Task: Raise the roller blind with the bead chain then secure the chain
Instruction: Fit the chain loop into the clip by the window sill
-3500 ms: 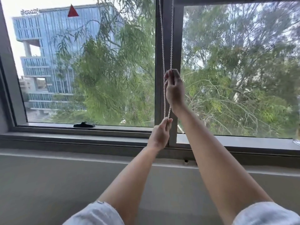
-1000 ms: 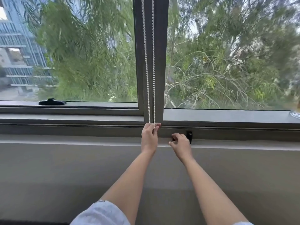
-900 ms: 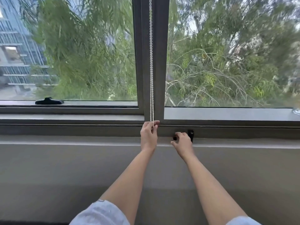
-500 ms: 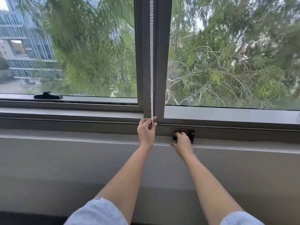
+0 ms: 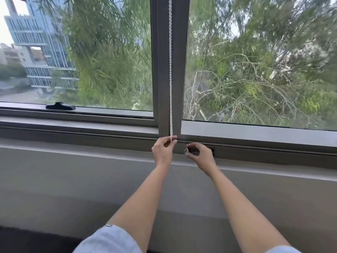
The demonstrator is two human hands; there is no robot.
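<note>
A white bead chain (image 5: 170, 73) hangs straight down in front of the grey centre post (image 5: 177, 66) of the window, its two strands lying close together. My left hand (image 5: 163, 150) pinches the chain's bottom end at sill height. Just to the right, my right hand (image 5: 201, 156) curls its fingers around a small black chain clip (image 5: 191, 151) fixed on the lower window frame, and partly covers it. The roller blind itself is out of view above the frame.
A black window handle (image 5: 60, 106) lies on the left pane's lower rail. The grey sill (image 5: 73, 125) runs across the view, with a plain wall (image 5: 73, 179) below it. Trees and a glass building show outside.
My right hand came down from the chain to the black clip on the frame. My left hand lowered to the sill with the chain's end, and the two strands drew together.
</note>
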